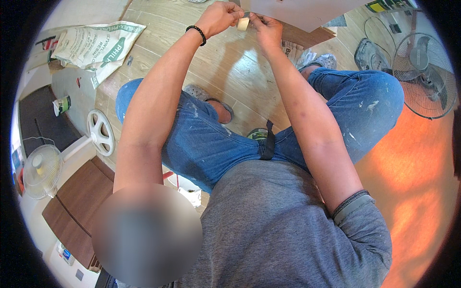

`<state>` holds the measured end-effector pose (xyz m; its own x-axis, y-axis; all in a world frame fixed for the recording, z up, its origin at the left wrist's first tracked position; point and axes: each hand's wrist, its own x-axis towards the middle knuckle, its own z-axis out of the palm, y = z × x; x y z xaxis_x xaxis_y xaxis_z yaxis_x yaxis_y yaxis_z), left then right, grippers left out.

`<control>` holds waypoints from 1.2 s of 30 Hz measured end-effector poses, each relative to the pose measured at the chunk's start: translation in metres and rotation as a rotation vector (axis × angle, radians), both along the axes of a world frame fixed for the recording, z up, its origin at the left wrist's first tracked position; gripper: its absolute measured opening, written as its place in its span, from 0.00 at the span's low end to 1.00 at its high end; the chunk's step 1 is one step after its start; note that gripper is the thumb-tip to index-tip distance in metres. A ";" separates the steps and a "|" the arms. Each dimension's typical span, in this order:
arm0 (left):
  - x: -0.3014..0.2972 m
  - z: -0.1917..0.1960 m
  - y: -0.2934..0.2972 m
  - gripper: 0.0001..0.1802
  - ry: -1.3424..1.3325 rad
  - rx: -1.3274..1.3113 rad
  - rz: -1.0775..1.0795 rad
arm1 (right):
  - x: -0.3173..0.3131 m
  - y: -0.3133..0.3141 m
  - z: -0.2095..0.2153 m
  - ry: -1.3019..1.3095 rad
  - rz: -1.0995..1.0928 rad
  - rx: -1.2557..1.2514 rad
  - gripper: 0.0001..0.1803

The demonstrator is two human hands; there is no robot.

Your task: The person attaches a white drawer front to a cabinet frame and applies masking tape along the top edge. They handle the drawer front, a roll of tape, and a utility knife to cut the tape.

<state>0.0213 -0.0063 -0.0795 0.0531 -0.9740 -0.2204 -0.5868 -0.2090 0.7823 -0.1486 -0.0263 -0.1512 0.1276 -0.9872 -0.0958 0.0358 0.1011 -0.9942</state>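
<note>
Both of my arms reach to the top of the view, where my hands meet over the tiled floor. My left hand, with a black bead bracelet at the wrist, pinches a small tan piece from its left side. From the other side, the fingers of my right hand are closed on the piece's dark grey upper part. Whether it is a strip of tape or folded sandpaper, I cannot tell. Just right of my right hand stands a pale panel with a brown wooden lower edge.
A white and green sack lies at the upper left. A black-caged fan stands at the right, a white fan at the left. Near my left knee is a white spoked wheel-shaped piece. A grey clog rests at upper right.
</note>
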 end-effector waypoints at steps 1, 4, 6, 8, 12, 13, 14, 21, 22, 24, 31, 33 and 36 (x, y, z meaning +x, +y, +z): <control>0.000 0.000 0.000 0.14 0.003 0.001 0.005 | 0.000 0.000 0.000 -0.012 0.003 -0.003 0.11; 0.002 -0.002 0.000 0.14 0.015 0.007 0.013 | 0.000 -0.001 0.000 -0.027 0.006 -0.012 0.12; 0.003 -0.003 -0.001 0.14 0.025 0.014 0.007 | -0.001 -0.001 -0.001 -0.009 0.003 -0.019 0.12; 0.004 -0.006 0.002 0.15 0.034 0.020 0.006 | 0.000 -0.001 0.001 -0.017 0.007 -0.003 0.13; 0.009 -0.010 0.000 0.17 0.057 0.059 0.004 | 0.000 -0.003 -0.004 -0.010 0.019 -0.004 0.13; 0.009 -0.010 0.001 0.17 0.069 0.048 0.008 | 0.000 -0.003 -0.003 -0.016 0.020 -0.003 0.14; 0.009 -0.010 0.003 0.17 0.080 0.037 0.012 | 0.000 -0.002 -0.002 -0.022 0.020 -0.003 0.14; 0.007 -0.003 0.005 0.17 0.060 0.041 0.017 | 0.000 -0.001 0.000 -0.006 0.035 0.027 0.13; 0.008 -0.004 0.005 0.17 0.066 0.042 0.018 | 0.000 -0.001 0.001 -0.018 0.035 0.015 0.14; 0.010 -0.005 0.004 0.17 0.078 0.046 0.021 | 0.000 -0.001 0.001 -0.043 0.035 -0.011 0.14; 0.015 -0.007 0.003 0.17 0.079 0.065 0.023 | 0.000 -0.003 -0.002 -0.029 0.032 0.001 0.12; 0.016 -0.010 0.004 0.17 0.098 0.046 0.025 | 0.000 -0.003 -0.002 -0.020 0.028 -0.004 0.12; 0.016 -0.010 0.005 0.17 0.116 0.031 0.048 | 0.000 -0.002 0.001 -0.044 0.021 0.028 0.12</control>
